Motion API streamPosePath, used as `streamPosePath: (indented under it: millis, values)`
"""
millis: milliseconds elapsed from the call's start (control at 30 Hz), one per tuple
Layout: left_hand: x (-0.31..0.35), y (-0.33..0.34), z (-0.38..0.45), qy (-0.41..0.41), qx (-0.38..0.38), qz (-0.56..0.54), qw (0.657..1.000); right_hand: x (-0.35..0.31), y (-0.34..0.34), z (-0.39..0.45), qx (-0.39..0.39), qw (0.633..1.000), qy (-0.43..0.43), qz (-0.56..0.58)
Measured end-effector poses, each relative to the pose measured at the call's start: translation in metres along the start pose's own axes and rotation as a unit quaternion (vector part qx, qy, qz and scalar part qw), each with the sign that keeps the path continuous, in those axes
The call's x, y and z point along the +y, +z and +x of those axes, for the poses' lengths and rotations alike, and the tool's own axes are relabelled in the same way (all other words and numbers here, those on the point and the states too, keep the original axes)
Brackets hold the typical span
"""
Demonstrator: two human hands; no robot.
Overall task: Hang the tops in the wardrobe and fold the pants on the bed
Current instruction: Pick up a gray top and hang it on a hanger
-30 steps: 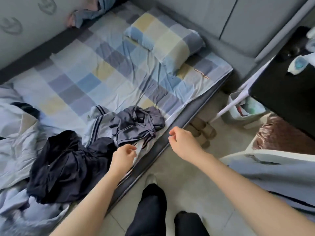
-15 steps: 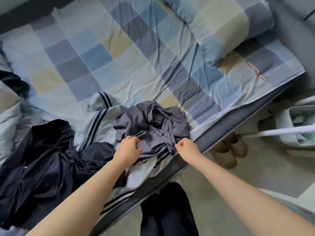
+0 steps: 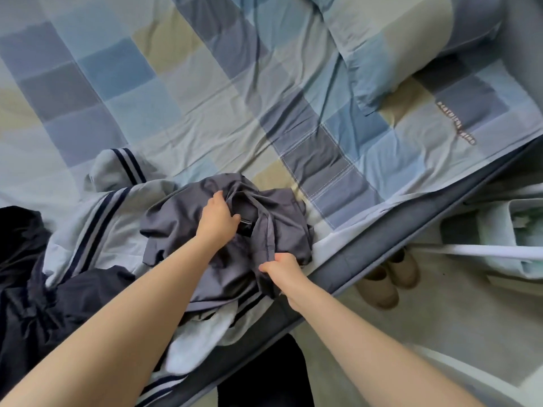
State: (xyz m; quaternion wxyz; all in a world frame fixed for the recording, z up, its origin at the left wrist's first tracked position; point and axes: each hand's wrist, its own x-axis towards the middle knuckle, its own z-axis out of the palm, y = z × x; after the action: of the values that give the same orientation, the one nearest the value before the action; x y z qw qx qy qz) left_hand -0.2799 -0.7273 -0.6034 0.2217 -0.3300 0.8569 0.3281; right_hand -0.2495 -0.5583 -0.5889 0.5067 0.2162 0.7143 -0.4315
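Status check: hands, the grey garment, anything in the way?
Left hand and right hand both grip the grey garment. It lies crumpled on the striped garment. Nothing blocking.

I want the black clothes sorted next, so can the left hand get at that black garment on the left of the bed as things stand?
Probably not right away: the left hand grips the grey top. The black garment lies uncovered beside that forearm, so once the fingers let go the way looks free.

A crumpled shirt [image 3: 223, 230] lies on a striped garment [image 3: 97, 230] at the bed's [image 3: 205, 92] near edge, a jacket [image 3: 26, 289] to their left. A pillow [image 3: 396, 39] sits far right. Slippers [image 3: 390, 280] stand on the floor [image 3: 440, 333], a bin [image 3: 499, 230] behind.
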Motion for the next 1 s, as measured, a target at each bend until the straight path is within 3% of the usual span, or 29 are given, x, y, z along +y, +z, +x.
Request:
streamPosePath:
  millis: [133,267,400,500,567,633,833,933,1000]
  values:
    - [0.001,0.005,0.006,-0.05,-0.078,-0.009,0.996,-0.004,-0.008,-0.009,0.013,0.996,0.027,0.08]
    - [0.006,0.0,-0.016,0.002,-0.13,-0.001,0.992,-0.009,-0.032,-0.033,0.019,0.987,-0.003,0.158]
    - [0.014,-0.025,-0.073,0.061,-0.131,0.031,0.989,-0.02,-0.066,-0.075,0.036,0.994,-0.09,0.045]
    - [0.016,-0.055,-0.122,0.08,-0.185,0.042,0.979,-0.028,-0.085,-0.119,0.08,0.983,-0.138,-0.091]
    - [0.014,-0.071,-0.148,0.081,-0.154,0.091,0.981,-0.033,-0.093,-0.147,0.102,0.973,-0.176,-0.113]
    - [0.016,-0.094,-0.177,0.073,-0.065,0.101,0.99,-0.042,-0.098,-0.188,0.124,0.962,-0.224,-0.092]
    - [0.04,-0.167,-0.253,0.095,0.084,-0.032,0.991,-0.056,-0.094,-0.313,0.205,0.925,-0.318,-0.025]
    - [0.057,-0.206,-0.294,0.045,0.019,-0.199,0.979,-0.064,-0.088,-0.375,0.249,0.898,-0.363,-0.023]
    - [0.079,-0.23,-0.337,0.022,-0.067,-0.363,0.929,-0.068,-0.088,-0.423,0.278,0.877,-0.392,-0.027]
